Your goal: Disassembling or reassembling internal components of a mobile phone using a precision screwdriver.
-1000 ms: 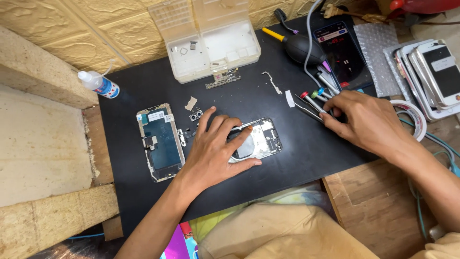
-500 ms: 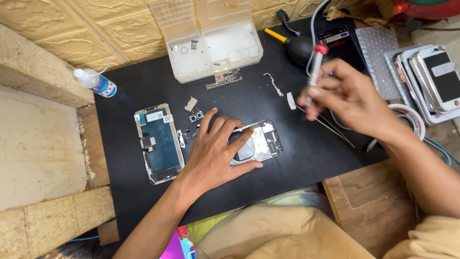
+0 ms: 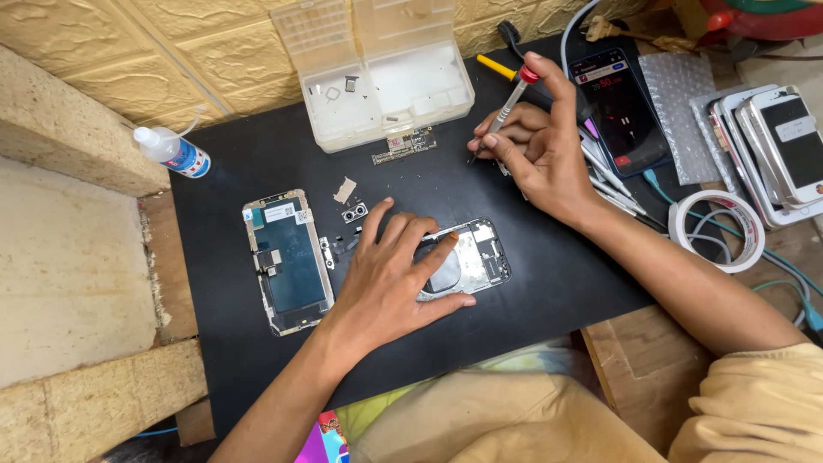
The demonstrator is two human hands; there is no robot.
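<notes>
I see my left hand (image 3: 390, 287) lying flat with its fingers spread on the opened phone body (image 3: 467, 261). It presses down on the phone and does not close around it. The phone body lies on the black mat (image 3: 257, 146) on the counter, near the middle, with its insides showing.

My right hand (image 3: 536, 150) is up above the mat, past the phone body, and it is closed around a thin screwdriver (image 3: 506, 110) with a red top. My thumb sits on the red top and my fingers pinch the shaft. The tip points down toward the mat, close to a small circuit board (image 3: 403, 144). I cannot tell if the tip touches anything.

Just to the left of my left hand lies the phone screen (image 3: 287, 261), face down. Between the screen and my hand lie a few tiny parts (image 3: 353, 210). A clear plastic parts box (image 3: 377, 73) stands open at the far edge of the mat. A small squeeze bottle (image 3: 171, 153) lies at the far left corner. To the right I see a lit phone (image 3: 621, 107), a roll of tape (image 3: 716, 230) and a stack of phones (image 3: 776, 150).
</notes>
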